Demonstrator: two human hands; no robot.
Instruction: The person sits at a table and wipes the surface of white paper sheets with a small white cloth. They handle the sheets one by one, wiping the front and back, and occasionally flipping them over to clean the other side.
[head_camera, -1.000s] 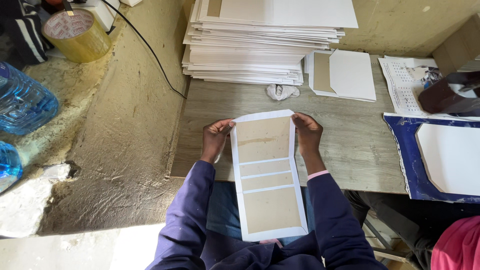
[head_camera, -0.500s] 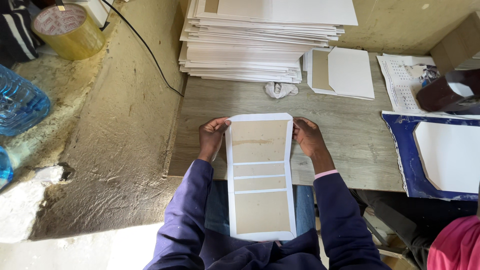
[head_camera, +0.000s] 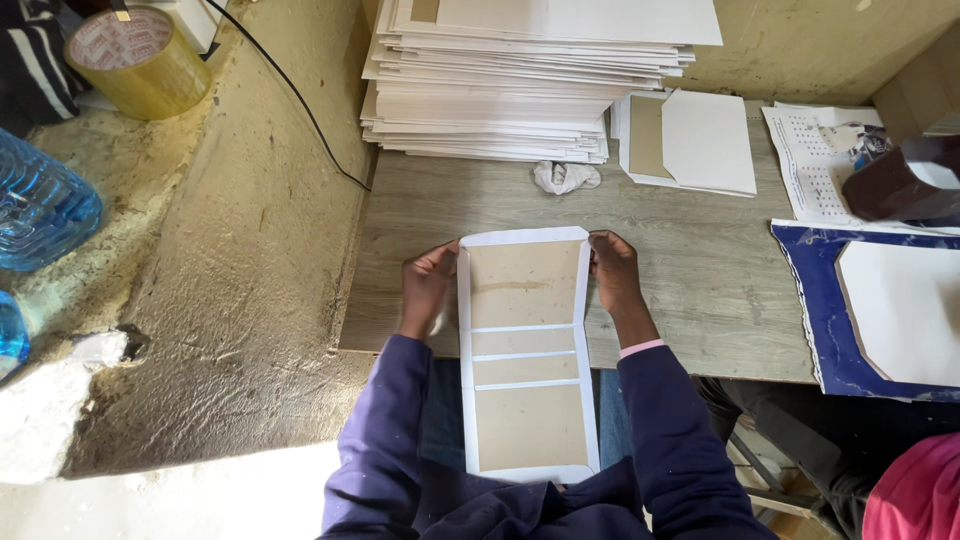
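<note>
A: Where is the folded cardboard cover (head_camera: 527, 355)?

B: It lies flat and opened out, with its far part on the wooden table (head_camera: 690, 290) and its near part hanging past the table's front edge over the person's lap. Its long axis runs straight away from the person, the far short end pointing toward the tall stack of white boards (head_camera: 520, 85) at the back of the table.

A: And its face?

B: Brown inner side up, with a white border all round. There are 4 brown panels in a row along the long axis: 2 large ones at the ends and 2 narrow strips between them.

A: The hands?

B: The left hand (head_camera: 428, 288) grasps the left long edge at the far panel, and the right hand (head_camera: 612, 272) grasps the right long edge opposite it, fingers curled on the white border.

A: Anything else nearby?

B: A crumpled white scrap (head_camera: 565, 177) sits just in front of the stack, and a smaller folded cover (head_camera: 690, 142) lies to the right of it. A roll of tape (head_camera: 140, 62) stands far left.
</note>
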